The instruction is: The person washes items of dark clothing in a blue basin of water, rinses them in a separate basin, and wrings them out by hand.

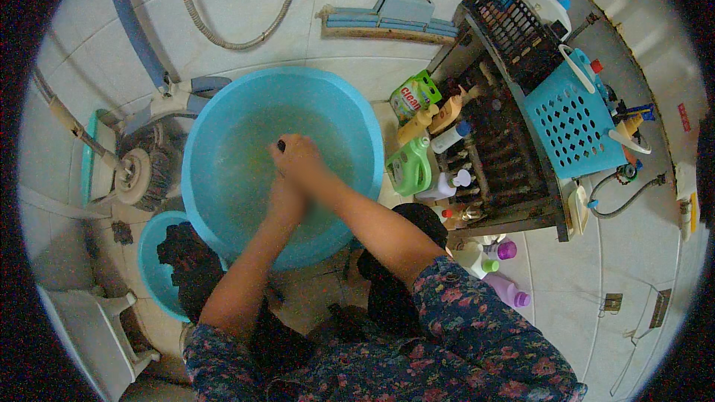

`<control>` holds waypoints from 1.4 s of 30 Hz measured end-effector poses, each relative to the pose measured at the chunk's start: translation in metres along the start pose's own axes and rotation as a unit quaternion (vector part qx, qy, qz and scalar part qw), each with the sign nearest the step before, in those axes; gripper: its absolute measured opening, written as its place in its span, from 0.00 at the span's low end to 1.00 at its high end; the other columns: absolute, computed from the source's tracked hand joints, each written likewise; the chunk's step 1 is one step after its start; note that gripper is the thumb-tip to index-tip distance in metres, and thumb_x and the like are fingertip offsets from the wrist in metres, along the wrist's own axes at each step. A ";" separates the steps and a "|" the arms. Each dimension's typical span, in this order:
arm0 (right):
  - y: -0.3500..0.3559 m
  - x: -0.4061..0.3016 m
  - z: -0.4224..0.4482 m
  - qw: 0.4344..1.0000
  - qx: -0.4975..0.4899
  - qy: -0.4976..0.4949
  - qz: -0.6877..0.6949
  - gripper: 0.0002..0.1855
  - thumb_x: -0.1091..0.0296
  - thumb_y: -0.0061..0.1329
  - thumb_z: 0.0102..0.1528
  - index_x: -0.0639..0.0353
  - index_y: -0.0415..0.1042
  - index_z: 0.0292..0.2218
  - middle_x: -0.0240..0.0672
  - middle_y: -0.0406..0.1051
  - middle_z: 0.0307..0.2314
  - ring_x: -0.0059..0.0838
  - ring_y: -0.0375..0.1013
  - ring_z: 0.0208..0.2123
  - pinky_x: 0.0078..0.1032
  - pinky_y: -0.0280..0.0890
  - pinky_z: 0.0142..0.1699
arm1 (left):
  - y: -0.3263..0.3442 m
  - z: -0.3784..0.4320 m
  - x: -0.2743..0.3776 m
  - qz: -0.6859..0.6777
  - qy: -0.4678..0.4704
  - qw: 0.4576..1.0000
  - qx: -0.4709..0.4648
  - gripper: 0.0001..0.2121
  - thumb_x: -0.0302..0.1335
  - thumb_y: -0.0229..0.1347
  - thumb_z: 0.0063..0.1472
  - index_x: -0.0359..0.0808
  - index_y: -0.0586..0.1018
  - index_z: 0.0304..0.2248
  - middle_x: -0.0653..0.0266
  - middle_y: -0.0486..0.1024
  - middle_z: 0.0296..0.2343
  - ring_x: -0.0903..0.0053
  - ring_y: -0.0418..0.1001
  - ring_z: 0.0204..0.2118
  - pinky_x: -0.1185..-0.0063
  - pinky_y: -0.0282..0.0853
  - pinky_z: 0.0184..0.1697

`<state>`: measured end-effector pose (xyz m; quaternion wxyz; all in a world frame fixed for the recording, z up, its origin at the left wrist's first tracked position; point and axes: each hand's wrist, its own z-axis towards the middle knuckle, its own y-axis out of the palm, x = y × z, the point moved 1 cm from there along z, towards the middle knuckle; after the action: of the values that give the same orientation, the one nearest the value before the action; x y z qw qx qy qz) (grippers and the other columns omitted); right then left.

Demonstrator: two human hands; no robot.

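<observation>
Both my hands meet above the cloudy water of a large light-blue plastic basin (192,164). My right hand (304,156) is closed over the top, its knuckles upward. Pressed up against it from below is my left hand (284,184), whose fingers are mostly covered. A small piece of dark cloth (281,146) pokes out between the hands, gripped there; the rest of it is hidden. To the lower left, dark wet-looking clothes (192,268) hang over the rim of a smaller blue basin (149,268).
Bottles, including a green detergent jug (410,166), stand right of the basin beside a dark shelf unit (503,139). It carries a blue perforated basket (578,128) and a black crate (503,28). A round brush (137,176), sponge mop (391,19) and white plastic stool (98,329) are around.
</observation>
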<state>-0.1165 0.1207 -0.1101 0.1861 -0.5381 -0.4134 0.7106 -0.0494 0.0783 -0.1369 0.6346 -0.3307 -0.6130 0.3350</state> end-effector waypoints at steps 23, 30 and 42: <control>-0.019 -0.021 0.005 0.807 -0.179 0.127 0.549 0.19 0.52 0.35 0.50 0.58 0.65 0.34 0.33 0.66 0.29 0.25 0.64 0.31 0.24 0.61 0.31 | -0.109 -0.002 -0.009 -0.286 -0.102 0.949 0.080 0.25 0.35 0.56 0.38 0.30 0.65 0.36 0.54 0.69 0.27 0.67 0.69 0.28 0.75 0.64 0.31; 0.006 -0.116 -0.017 0.877 -0.200 -0.265 0.346 0.16 0.71 0.42 0.45 0.65 0.60 0.38 0.42 0.65 0.31 0.36 0.66 0.33 0.27 0.64 0.35 | -0.233 -0.122 -0.028 -0.350 -0.187 0.916 0.063 0.26 0.35 0.57 0.41 0.32 0.65 0.40 0.64 0.69 0.23 0.82 0.68 0.21 0.84 0.63 0.19; 0.124 -0.258 -0.106 0.729 -0.585 -0.057 0.352 0.17 0.68 0.40 0.48 0.64 0.59 0.40 0.36 0.62 0.33 0.29 0.62 0.38 0.30 0.63 0.40 | -0.198 -0.295 -0.152 -0.549 -0.340 0.717 0.263 0.25 0.33 0.55 0.43 0.34 0.63 0.41 0.64 0.68 0.28 0.78 0.67 0.26 0.83 0.62 0.23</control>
<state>0.0943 -0.0943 -0.0582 -0.4524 -0.6060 -0.5381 0.3721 0.2453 -0.1609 -0.0652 0.5178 0.3796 -0.7485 0.1656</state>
